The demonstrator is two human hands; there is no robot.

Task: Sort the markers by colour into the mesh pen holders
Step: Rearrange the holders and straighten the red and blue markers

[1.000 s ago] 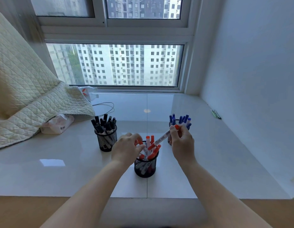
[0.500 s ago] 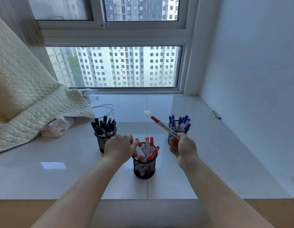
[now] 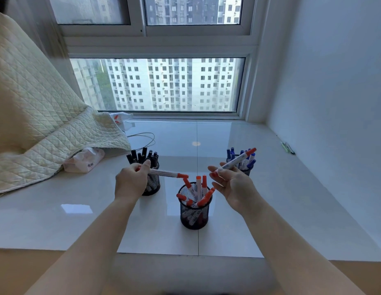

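Three black mesh pen holders stand on the white sill. The near middle holder (image 3: pixel 195 218) has several red-capped markers, the left holder (image 3: pixel 152 185) black ones, the far right holder (image 3: pixel 247 171) blue ones. My left hand (image 3: pixel 130 184) pinches a red-capped marker (image 3: pixel 167 173) that lies level, its cap pointing right above the middle holder. My right hand (image 3: pixel 230 186), palm up, holds another red marker (image 3: pixel 236 161) between the fingers, slanting up to the right in front of the blue holder.
A quilted cream blanket (image 3: pixel 36 116) drapes over the left side. A tissue pack (image 3: pixel 85 160) and a white cable (image 3: pixel 145 139) lie beside it. A small green object (image 3: pixel 287 147) lies by the right wall. The window is behind.
My left hand has lifted a red marker out of the middle holder and moved left. The marker in my right hand has swung so that its cap points up right.
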